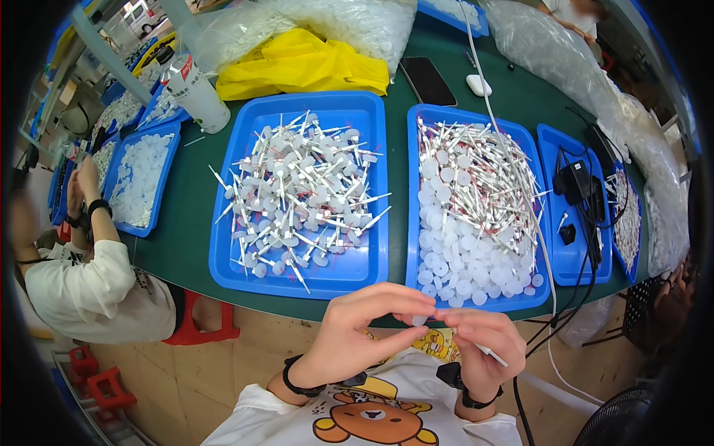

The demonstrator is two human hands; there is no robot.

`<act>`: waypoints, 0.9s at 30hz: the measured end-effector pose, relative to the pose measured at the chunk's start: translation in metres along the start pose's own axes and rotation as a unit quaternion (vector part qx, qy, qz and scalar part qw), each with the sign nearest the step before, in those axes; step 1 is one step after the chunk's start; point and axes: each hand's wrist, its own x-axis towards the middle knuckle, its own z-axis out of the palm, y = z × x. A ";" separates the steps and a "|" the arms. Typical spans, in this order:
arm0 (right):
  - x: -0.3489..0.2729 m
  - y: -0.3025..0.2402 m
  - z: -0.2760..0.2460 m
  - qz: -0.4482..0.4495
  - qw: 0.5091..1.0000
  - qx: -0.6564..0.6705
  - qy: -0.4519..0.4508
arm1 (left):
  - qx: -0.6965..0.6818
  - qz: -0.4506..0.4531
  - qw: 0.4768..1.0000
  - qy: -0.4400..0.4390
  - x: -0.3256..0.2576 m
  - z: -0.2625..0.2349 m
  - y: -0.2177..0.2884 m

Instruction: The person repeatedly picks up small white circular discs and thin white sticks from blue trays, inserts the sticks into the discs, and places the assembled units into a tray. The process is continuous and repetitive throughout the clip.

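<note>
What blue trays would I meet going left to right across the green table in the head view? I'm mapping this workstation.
Tray of white caps → tray of assembled pump pieces → tray of caps and tubes → tray with black cables.

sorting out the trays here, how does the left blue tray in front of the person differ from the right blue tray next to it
The left blue tray holds a loose heap of white caps with tubes fitted, pointing every way. The right blue tray holds two kinds apart: bare white tubes at the far end and round caps at the near end. A white cable crosses the right blue tray; none crosses the left blue tray. Both sit on the green table.
</note>
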 end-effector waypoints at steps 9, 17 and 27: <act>0.003 0.003 -0.001 -0.011 1.000 0.001 -0.009 | -0.002 -0.062 0.998 0.003 0.003 0.001 0.001; 0.008 0.011 0.004 0.036 0.996 0.050 0.062 | -0.095 -0.009 0.995 -0.019 0.008 0.006 -0.010; -0.012 0.017 0.014 0.159 0.949 0.242 0.121 | -0.122 0.082 0.989 0.006 0.007 0.014 -0.019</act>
